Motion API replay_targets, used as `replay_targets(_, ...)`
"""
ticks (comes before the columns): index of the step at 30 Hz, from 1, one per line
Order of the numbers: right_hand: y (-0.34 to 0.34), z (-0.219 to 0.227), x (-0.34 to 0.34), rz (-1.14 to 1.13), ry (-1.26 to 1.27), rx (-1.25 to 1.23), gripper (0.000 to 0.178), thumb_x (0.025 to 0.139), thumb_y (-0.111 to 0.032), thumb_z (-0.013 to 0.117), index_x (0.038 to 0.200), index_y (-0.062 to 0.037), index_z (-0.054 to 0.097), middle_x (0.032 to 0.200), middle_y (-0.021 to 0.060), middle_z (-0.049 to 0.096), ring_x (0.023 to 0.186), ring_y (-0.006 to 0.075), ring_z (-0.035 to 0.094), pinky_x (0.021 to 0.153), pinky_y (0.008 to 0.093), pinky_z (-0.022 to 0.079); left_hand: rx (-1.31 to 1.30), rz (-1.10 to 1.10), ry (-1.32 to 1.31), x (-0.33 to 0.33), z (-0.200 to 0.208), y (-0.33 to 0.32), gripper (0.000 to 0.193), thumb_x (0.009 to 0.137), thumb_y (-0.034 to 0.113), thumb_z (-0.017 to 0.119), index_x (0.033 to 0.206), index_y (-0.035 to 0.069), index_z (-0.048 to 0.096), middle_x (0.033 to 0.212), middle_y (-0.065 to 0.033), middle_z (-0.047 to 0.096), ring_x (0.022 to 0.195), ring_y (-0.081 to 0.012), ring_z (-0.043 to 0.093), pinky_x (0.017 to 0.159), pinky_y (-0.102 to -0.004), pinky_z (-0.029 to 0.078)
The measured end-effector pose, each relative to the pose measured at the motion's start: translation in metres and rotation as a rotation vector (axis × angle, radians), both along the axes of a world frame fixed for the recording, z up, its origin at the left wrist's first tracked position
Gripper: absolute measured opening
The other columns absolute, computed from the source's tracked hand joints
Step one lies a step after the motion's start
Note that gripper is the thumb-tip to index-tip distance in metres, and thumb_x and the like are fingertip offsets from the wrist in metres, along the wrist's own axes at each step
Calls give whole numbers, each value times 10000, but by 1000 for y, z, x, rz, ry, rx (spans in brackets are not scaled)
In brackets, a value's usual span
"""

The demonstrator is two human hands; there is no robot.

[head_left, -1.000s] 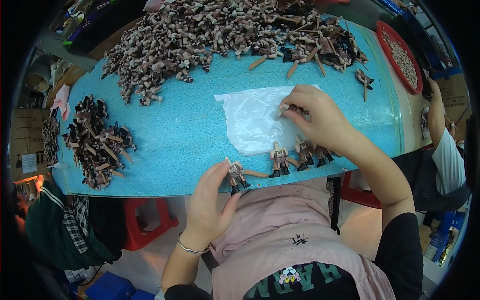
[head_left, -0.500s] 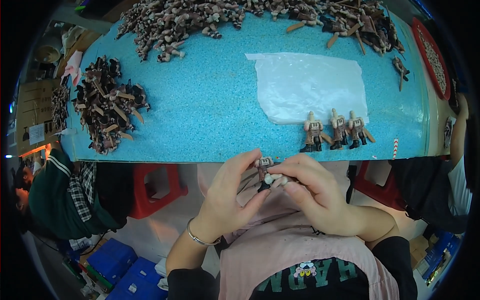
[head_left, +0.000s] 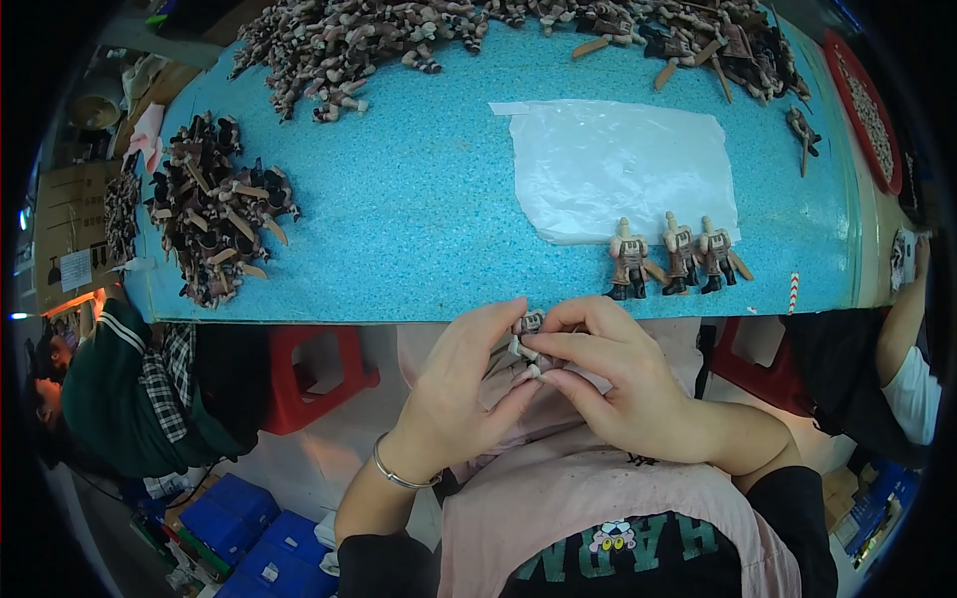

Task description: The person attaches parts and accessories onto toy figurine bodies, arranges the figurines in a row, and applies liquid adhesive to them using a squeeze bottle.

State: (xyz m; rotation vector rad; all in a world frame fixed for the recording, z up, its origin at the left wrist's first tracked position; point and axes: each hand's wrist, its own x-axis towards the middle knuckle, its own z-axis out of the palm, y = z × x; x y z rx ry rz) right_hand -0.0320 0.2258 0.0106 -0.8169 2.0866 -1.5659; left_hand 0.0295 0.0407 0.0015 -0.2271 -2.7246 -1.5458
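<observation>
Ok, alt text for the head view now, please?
Both hands, left hand and right hand, pinch a small brown plastic toy figure below a blue table, where three similar standing figures line a clear plastic sheet.

I see a blue speckled table. On it: a clear plastic sheet right of centre, 3 standing toy figures at its near edge, a dark figure heap left, a larger heap along the far side.
</observation>
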Motion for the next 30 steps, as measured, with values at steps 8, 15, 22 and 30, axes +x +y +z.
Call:
replay_targets(8,-1,-1,1,-63,-99,-6,261,746,13,693,1001,-2,641,1018,122,571,906,254,596,749,320,494,134,-29,-72,0,-2,-8,563,756,16,699,1270,-49,477,1197,-173,571,1118,-266,578,927,-368,488)
replay_targets(15,0,-7,0,-68,-72,3,240,738,5,712,967,-18,646,1010,121,584,922,252,611,735,312,507,261,58,-149,-3,-12,-6,389,814,-38,632,1192,-29,538,1115,-156,609,1016,-245,625,876,-331,505)
replay_targets(22,0,-2,-3,-55,-177,-3,238,737,2,713,964,-21,646,1019,134,582,951,264,609,754,322,503,244,114,-98,-1,-17,-5,262,788,-43,663,1042,2,614,1001,-129,641,909,-228,653,825,-299,517)
replay_targets(30,-9,2,13,-322,-260,-307,375,836,10,639,1182,7,494,1039,105,566,922,187,606,762,298,513,559,313,112,16,-13,-1,271,829,-19,654,1079,-48,556,1125,-176,566,1053,-256,583,892,-359,489)
